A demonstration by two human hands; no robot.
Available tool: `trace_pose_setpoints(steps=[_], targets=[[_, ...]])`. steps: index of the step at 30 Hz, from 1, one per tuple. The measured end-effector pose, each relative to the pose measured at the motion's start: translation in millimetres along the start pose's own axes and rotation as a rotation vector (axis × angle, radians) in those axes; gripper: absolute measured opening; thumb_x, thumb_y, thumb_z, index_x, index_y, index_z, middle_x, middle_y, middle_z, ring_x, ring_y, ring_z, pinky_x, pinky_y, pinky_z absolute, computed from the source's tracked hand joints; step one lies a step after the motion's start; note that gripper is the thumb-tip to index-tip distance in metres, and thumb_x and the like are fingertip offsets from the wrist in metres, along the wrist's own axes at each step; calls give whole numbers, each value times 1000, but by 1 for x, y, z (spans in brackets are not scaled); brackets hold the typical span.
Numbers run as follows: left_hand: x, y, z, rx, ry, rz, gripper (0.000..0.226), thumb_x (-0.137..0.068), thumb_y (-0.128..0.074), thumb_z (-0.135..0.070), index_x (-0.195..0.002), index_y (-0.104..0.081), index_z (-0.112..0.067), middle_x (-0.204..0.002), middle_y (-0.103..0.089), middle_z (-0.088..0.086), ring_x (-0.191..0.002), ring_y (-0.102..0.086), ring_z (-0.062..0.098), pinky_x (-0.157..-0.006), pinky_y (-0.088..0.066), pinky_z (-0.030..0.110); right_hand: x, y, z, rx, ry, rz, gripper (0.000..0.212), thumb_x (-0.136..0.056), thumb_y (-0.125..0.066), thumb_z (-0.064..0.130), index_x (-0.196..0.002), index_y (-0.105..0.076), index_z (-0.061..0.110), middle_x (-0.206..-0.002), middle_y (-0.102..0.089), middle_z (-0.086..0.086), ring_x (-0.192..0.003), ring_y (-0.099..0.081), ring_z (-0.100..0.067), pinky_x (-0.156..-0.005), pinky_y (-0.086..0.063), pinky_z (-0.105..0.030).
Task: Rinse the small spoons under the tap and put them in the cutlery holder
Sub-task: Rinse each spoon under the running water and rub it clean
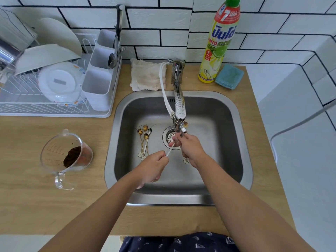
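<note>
My left hand (154, 165) pinches the pale handle of a small spoon (170, 150) over the steel sink (214, 113). The spoon's bowl end sits under the tap (179, 106) spout, above the drain (170, 138). My right hand (190, 148) has its curled fingertips on that bowl end. A flower-shaped spoon end (186, 160) shows below my right hand; I cannot tell whether it is held. Several small gold spoons (144, 138) with flower ends lie on the sink floor, left of the drain. The white cutlery holder (98, 86) stands on the dish rack's right end.
The dish rack (45, 99) with plates and bowls fills the counter at the left. A clear measuring jug (67, 155) with brown grounds stands left of the sink. Behind the sink are a folded cloth (147, 75), a dish soap bottle (218, 44) and a blue sponge (229, 76).
</note>
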State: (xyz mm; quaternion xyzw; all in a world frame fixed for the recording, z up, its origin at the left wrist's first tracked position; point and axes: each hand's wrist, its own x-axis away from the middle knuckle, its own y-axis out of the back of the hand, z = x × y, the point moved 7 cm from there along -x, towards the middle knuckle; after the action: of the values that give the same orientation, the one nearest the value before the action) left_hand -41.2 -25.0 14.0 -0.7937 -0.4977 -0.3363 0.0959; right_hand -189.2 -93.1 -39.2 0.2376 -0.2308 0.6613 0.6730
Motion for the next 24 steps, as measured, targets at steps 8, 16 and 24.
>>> trace_pose_setpoints(steps=[8, 16, 24], targets=[[-3, -1, -3, -125, -35, 31, 36, -105, -44, -45, -87, -47, -13, -60, -45, 3, -43, -36, 11, -43, -32, 25, 7, -5, 2, -80, 32, 133, 14, -101, -63, 27, -109, -62, 15, -89, -78, -5, -45, -26, -9, -43, -24, -24], [-3, 5, 6, 278, 20, 190, 42, -106, -43, -43, -84, -54, -10, -44, -33, 4, -33, -24, 14, -37, -25, 19, 8, -9, -9, -319, -8, 251, 23, -104, -59, 26, -121, -58, 12, -112, -78, -5, -41, -23, -6, -41, -26, -19], [-8, 18, 6, -13, -72, 40, 34, -108, -36, -39, -104, -57, -12, -56, -51, 5, -40, -36, 16, -45, -33, 27, 7, -6, -9, -245, -22, 82, 21, -105, -57, 32, -89, -54, 18, -97, -80, -8, -38, -22, -7, -39, -23, -21]])
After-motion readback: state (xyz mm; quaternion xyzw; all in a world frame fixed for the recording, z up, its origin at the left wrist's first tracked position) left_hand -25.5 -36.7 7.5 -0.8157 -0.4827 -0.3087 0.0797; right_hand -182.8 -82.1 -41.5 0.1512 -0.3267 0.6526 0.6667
